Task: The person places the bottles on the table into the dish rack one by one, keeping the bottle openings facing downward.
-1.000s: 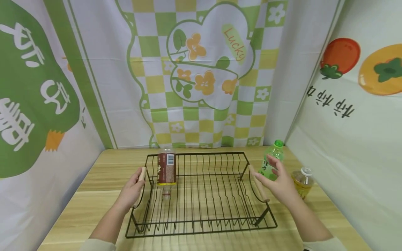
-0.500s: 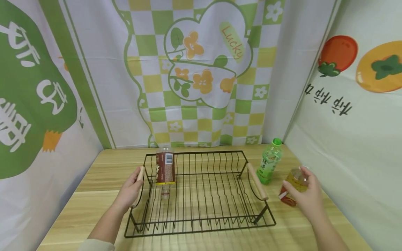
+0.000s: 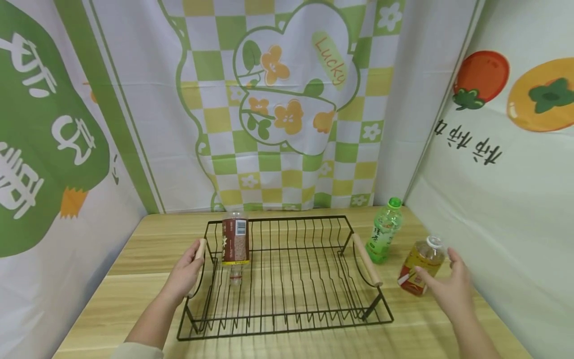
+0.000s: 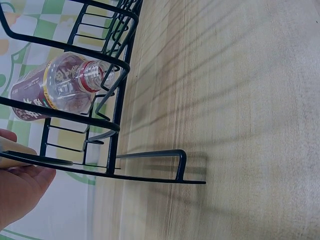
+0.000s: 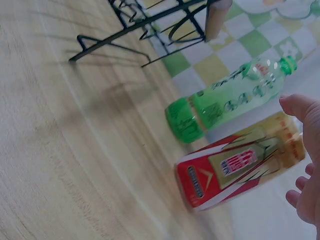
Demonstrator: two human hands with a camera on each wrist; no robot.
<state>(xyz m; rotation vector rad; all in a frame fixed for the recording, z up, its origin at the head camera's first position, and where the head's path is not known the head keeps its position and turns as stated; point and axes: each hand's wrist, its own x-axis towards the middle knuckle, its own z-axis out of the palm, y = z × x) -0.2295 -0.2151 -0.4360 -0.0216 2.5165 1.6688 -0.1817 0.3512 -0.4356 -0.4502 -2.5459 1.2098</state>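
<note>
A black wire dish rack [image 3: 287, 317] with wooden handles stands on the table. My left hand [image 3: 185, 271] grips its left handle [image 4: 19, 153], fingers curled round the wood. An upside-down clear plastic bottle with a brown label [image 3: 235, 242] sits neck down in the rack's left part, its neck [image 4: 92, 76] among the wires. At the right stands an uncapped bottle with a red and yellow label [image 3: 420, 264]. My right hand [image 3: 450, 286] is beside it, thumb and fingers spread; the thumb overlaps the label in the head view. In the right wrist view the hand [image 5: 307, 165] lies at the bottle's upper end.
A green-capped bottle with green contents [image 3: 384, 232] stands upright between the rack's right handle [image 3: 367, 260] and the red and yellow one. Patterned curtains [image 3: 287, 164] close off the back and both sides of the wooden table [image 3: 134, 259].
My right hand moved right from near the rack's right handle to the red and yellow bottle, then drew slightly away to its right with the fingers opening. My left hand kept its grip.
</note>
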